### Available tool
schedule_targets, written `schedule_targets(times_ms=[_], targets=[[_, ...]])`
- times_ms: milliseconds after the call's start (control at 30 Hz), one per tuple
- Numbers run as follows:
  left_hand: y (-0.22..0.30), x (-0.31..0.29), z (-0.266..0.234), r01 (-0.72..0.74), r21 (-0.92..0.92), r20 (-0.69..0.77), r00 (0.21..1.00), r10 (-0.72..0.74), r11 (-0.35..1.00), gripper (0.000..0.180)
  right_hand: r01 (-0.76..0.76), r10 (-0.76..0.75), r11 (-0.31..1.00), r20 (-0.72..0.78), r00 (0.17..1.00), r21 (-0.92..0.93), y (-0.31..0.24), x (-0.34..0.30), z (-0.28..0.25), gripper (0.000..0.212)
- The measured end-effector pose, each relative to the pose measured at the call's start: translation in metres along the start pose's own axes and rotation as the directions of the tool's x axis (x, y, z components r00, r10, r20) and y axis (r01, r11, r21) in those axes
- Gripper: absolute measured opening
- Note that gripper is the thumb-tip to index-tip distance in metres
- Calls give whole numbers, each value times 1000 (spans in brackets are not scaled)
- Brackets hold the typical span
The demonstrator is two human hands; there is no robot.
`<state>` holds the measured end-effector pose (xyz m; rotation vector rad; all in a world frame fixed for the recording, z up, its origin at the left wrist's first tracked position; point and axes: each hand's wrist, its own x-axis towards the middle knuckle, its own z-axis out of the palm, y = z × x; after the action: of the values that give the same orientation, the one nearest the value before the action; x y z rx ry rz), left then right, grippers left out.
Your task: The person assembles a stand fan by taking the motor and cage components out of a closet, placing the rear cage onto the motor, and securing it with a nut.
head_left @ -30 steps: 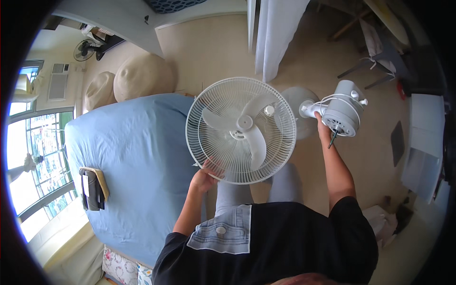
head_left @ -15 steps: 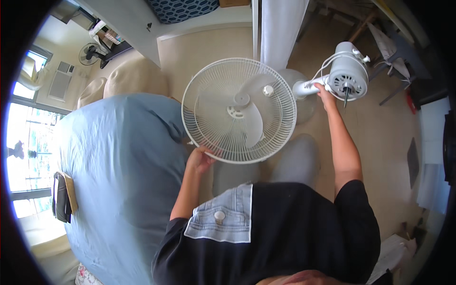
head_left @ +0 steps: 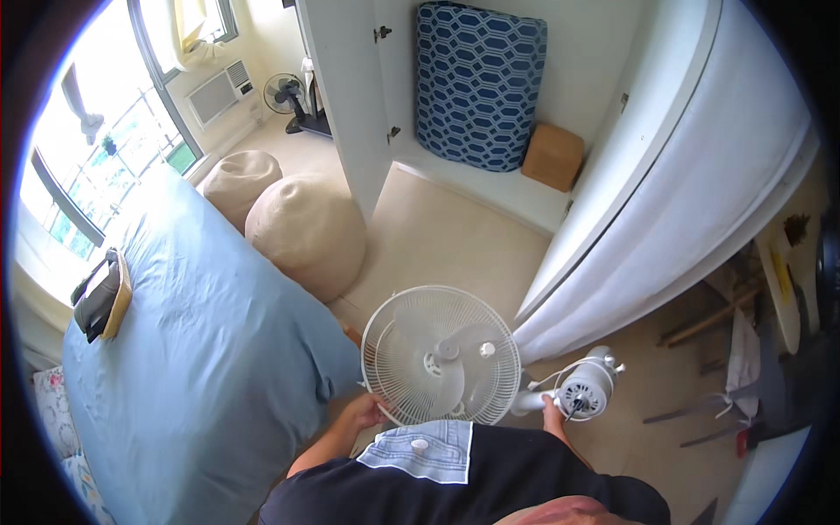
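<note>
While the head view looks down, the left hand has its fingers closed on the edge of a round white fan cage. They pinch the cage at its low left side, so most of it is ahead of those fingers and to their right. White fan blades sit in the cage, up and right of the left fingers. A small white knob shows farther right of them, past the middle of the blades.

The right hand has its fingers wrapped around the white neck of the fan motor. I cannot see all of those fingers. The round motor is just to their right, with a thin metal rod poking out of its front. A white cord loops just above the right fingers. The cage is to their left, close to the neck.

Left of the left fingers is a bed with a blue sheet. Far ahead of them are two tan bean bags. Well ahead of both hands' fingers, a blue patterned cushion stands beside a brown box. A white curtain hangs ahead of the right fingers.
</note>
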<state>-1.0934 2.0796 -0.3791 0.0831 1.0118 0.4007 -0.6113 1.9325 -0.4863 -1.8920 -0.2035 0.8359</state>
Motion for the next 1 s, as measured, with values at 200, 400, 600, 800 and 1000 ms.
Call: schedule_targets(times_ms=[200,400,600,800,1000], targets=[[25,47,18,44,-17,104,994,-42,999,49,239,-240,934,30,970,-265,-47,6,3,62],[26,56,17,15,-42,82,997,-11,999,55,234,-165,876,192,967,-422,-41,-1,-6,64],[15,100,-11,-122,10,105,987,120,993,56,397,-318,716,237,918,-574,-68,-32,-2,65],[-10,162,10,-148,-20,87,985,149,989,52,542,-448,666,305,840,-513,-44,3,-33,73],[10,156,-53,-82,90,133,989,70,993,41,359,-319,853,166,933,-378,-75,-44,6,55]])
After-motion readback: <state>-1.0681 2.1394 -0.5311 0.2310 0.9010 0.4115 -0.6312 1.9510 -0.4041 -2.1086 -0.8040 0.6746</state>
